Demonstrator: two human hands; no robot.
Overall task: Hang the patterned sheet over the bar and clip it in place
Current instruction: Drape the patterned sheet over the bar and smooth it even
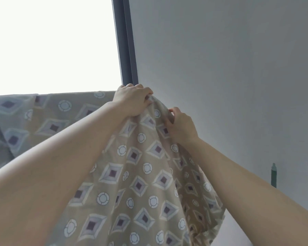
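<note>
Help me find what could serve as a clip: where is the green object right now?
In the head view the green object stands upright against the grey wall at the far right, apart from the patterned sheet, beyond the right forearm.

Background's pretty bare: a bright, blown-out window [52, 45] fills the upper left, with a dark frame [125, 41] running down its right edge. Plain grey wall [229, 68] beside it. Low right there's a thin green pole [273, 175], maybe a handle.
</note>
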